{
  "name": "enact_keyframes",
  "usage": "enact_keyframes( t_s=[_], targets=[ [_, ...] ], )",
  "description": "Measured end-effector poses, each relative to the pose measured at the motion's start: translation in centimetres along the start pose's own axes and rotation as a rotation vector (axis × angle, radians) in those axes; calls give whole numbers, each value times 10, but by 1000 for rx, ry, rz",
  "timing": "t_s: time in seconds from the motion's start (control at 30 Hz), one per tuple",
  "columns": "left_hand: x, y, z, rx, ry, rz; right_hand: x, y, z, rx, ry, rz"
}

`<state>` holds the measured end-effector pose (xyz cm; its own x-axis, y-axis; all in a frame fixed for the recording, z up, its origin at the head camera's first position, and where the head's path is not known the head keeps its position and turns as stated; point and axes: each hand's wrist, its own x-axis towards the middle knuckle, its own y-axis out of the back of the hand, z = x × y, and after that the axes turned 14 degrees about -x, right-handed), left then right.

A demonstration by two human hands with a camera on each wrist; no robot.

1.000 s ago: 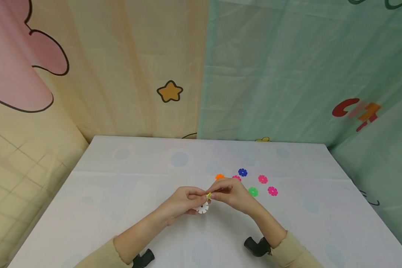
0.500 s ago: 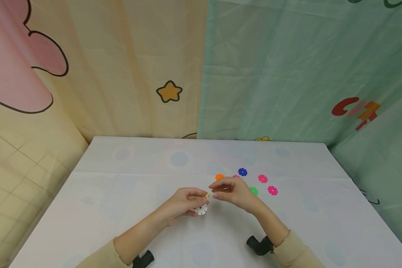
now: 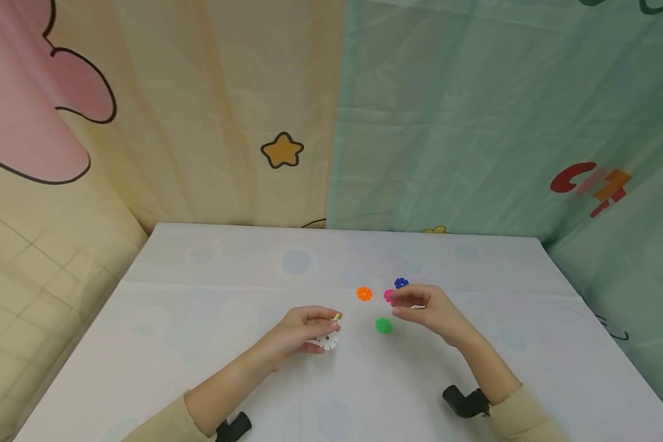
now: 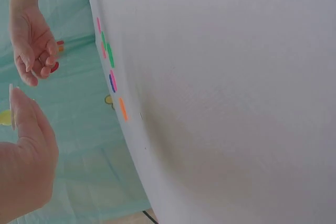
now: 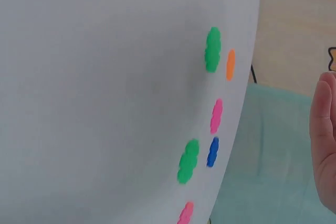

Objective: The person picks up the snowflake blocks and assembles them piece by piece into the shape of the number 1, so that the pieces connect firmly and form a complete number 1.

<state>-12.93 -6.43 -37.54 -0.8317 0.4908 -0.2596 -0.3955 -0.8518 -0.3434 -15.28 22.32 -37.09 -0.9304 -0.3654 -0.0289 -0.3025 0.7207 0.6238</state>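
In the head view my left hand pinches a white notched plastic disc above the table. A yellow piece sticks up at the disc's edge; how the two join is hidden by my fingers. The left wrist view shows the white disc edge-on with the yellow piece beside it. To the right, my right hand hovers over loose discs, its fingers loosely bent and holding nothing. Nearest its fingertips lies a pink disc; a blue disc is just behind.
An orange disc and a green disc lie on the white table. The right wrist view shows another green disc and another pink one. Black curved mounts hang at the wrists. Printed curtains stand behind.
My right hand has let go of the yellow piece and moved right over the discs. A green disc has come into view where that hand was. The left hand keeps its hold, shifting slightly left.
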Motion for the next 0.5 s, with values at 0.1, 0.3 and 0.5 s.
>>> enact_keyframes(
  t_s=[0.1, 0.3, 0.5],
  targets=[
    [0, 1, 0, -2, -10, -11, -6, 13, 10, -32, -22, 33],
    [3, 2, -1, 12, -19, 3, -18, 37, 29, -70, -96, 79],
    [5, 5, -2, 19, -34, 16, -26, 53, 48, -112, -158, 126]
  ],
)
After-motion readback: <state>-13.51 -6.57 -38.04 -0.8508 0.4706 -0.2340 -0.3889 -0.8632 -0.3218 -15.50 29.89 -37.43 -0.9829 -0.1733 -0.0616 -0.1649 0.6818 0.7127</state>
